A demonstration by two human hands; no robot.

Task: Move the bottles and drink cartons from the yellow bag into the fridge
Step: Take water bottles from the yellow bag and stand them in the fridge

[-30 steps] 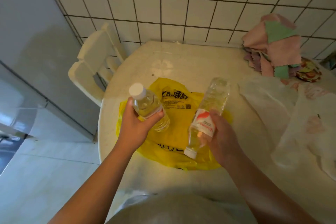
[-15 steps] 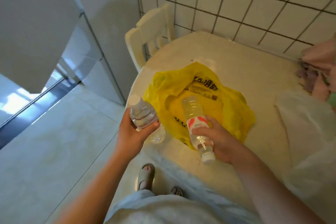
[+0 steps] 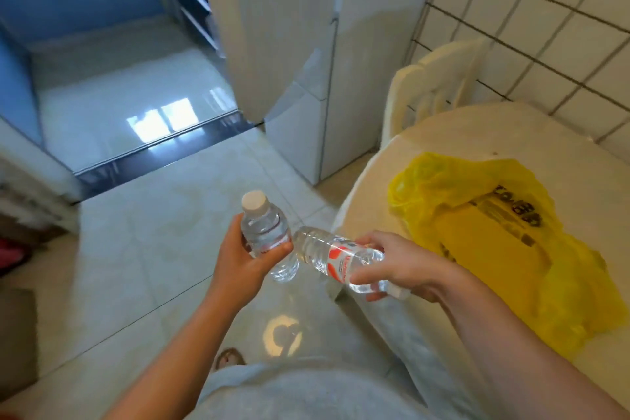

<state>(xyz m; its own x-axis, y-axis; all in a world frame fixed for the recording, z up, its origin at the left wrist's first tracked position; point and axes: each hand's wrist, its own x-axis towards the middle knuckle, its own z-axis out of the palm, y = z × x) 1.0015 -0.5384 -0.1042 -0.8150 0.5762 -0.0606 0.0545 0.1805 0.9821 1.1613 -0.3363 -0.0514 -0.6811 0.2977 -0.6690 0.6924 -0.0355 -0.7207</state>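
My left hand grips a small clear water bottle with a white cap, held upright over the floor. My right hand holds a second clear bottle with a red and white label, lying sideways with its base pointing left; the two bottles nearly touch. The yellow bag lies flattened on the round white table to the right, behind my right hand. The white fridge stands ahead with its doors closed.
A white plastic chair stands between the fridge and the table, against the tiled wall. Left of the fridge, a dark threshold leads to a glossy floor in another room. Pale floor tiles lie ahead of me.
The view has swung left, from the table toward the fridge and doorway. Both hands have carried their bottles off the bag and out over the floor. The right bottle has turned sideways.
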